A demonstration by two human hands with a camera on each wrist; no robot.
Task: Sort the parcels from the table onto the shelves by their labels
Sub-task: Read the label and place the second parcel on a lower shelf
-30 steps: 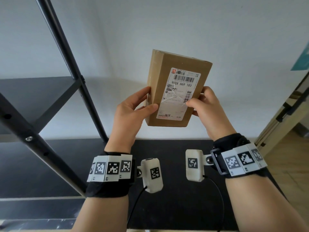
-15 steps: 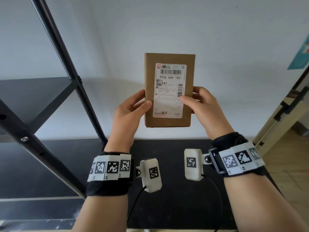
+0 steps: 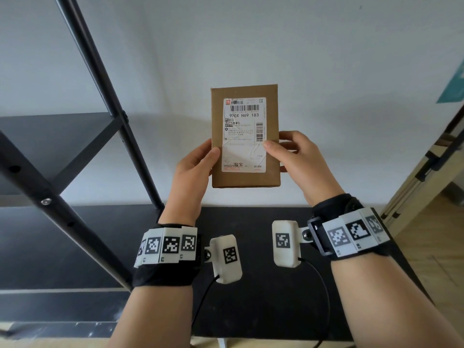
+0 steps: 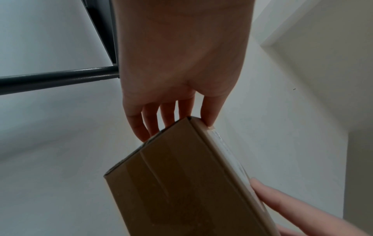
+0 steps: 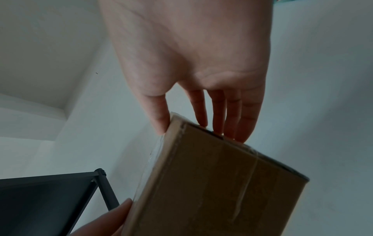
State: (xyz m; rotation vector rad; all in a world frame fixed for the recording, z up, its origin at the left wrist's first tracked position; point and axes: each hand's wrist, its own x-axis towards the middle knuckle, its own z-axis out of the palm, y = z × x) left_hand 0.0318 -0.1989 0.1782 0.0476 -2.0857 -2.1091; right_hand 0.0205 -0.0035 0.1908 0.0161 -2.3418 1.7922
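A brown cardboard parcel (image 3: 244,135) stands upright in the air in front of the white wall, its white shipping label (image 3: 244,114) facing me. My left hand (image 3: 194,167) pinches its left edge, thumb on the front and fingers behind. My right hand (image 3: 291,154) pinches the right edge the same way. The left wrist view shows the parcel (image 4: 181,183) from below with my left hand (image 4: 181,121) on its corner. In the right wrist view the parcel (image 5: 212,183) sits between my right hand's (image 5: 193,126) thumb and fingers.
A black metal shelf rack (image 3: 105,96) stands at the left, with a dark shelf board (image 3: 50,136) at mid height and a lower board (image 3: 37,247). A black tabletop (image 3: 263,297) lies below my wrists. A wooden door frame (image 3: 426,177) is at the right.
The parcel has turned from an angled pose to flat-on, label square to me, and has settled slightly lower. Both hands kept hold of its edges throughout.
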